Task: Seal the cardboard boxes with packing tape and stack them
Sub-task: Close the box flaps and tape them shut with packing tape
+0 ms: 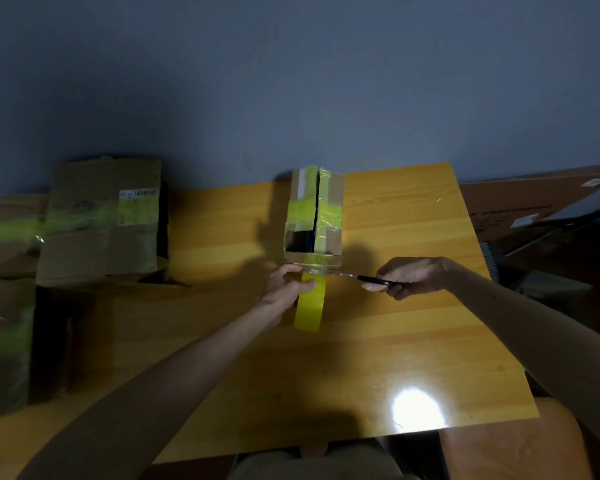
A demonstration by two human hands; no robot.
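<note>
- Yellow tape roll (310, 306), upright, clamped in the left grip (286, 285), just in front of the cardboard box (314, 216); strip stuck to the box's near edge.
- Right grip (409, 277) closed round black-handled scissors (371, 279), blades reaching left to the strip.
- Box mid-worktop (395, 341), top seam gaping.
- Taped boxes (101, 220) stacked at left.

Wall (291, 81): plain blue-grey, dim, filling the far half.
Table (413, 341): glossy yellow wood-grain top, its far edge against the wall.
Light: white glare (418, 408) on the table's near right.
</note>
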